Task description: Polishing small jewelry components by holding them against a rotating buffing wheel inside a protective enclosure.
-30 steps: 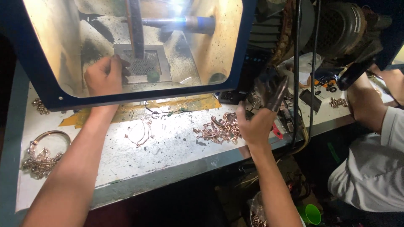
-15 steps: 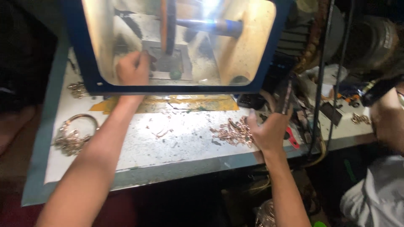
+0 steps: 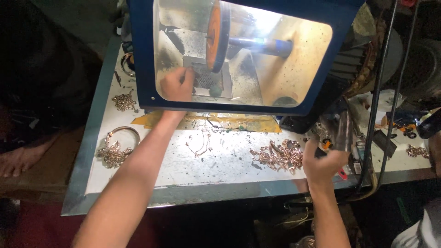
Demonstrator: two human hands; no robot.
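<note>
Since half a second ago the view has swung so the blue box sits higher and more central, and the right hand (image 3: pixel 323 164) has slid away from the heap of chains toward the table's front edge at lower right, blurred with motion.

The blue box (image 3: pixel 239 55) with its clear window fills the upper middle of the frame; inside, an orange wheel (image 3: pixel 214 36) spins on a shaft over a small grate. Below it the white table (image 3: pixel 220 170) carries the heap of chains (image 3: pixel 278 156) at centre right, a bangle with chains (image 3: pixel 115 147) at the left, and loose links in the middle.

The left hand (image 3: pixel 177 85) reaches in through the box opening, arm stretched straight, fingers pinched on a small piece just beside the wheel; the piece itself is too small to make out. Steady, light contact below the wheel's centre looks wise. Whether the right hand, loosely curled, holds anything I cannot tell.
</note>
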